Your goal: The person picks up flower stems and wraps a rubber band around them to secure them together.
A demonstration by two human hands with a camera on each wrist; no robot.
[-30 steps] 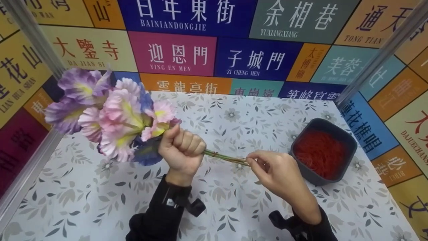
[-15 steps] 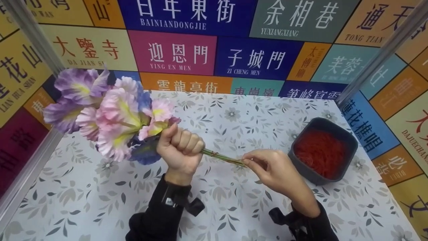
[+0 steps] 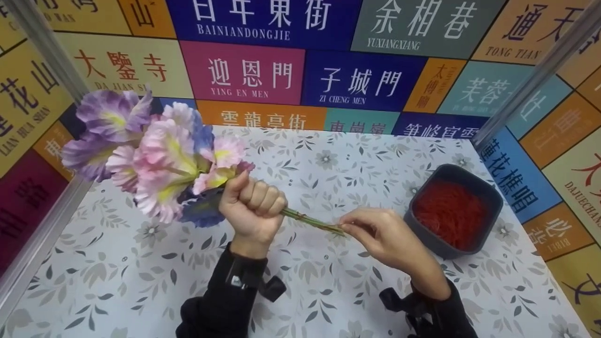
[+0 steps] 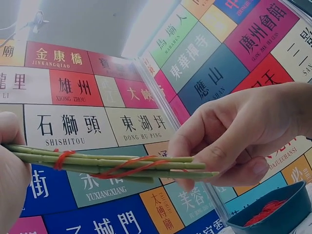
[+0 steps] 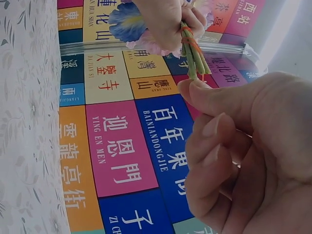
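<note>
Raised over the table's left side is a bunch of artificial flowers (image 3: 164, 164) with purple, pink, yellow and blue petals. My left hand (image 3: 253, 209) grips its green stems (image 3: 312, 220) in a fist just below the blooms. A red rubber band (image 4: 62, 160) circles the stems near that fist, and red strands slant along them toward the cut ends. At those ends, my right hand (image 3: 387, 237) pinches a red strand of the band between thumb and forefinger; its fingertips (image 5: 187, 90) lie right against the stem tips. The other fingers of this hand are curled.
A dark grey square bin (image 3: 490, 225) heaped with red rubber bands (image 3: 450, 216) stands right of my right hand. The table (image 3: 305, 291) has a white leaf-patterned cover. Colourful printed panels (image 3: 244, 75) with metal corner posts (image 3: 530, 75) enclose it.
My right hand has shifted slightly left toward the stem ends, and the strand stretched between them has shortened. The bouquet and left hand have moved only slightly.
</note>
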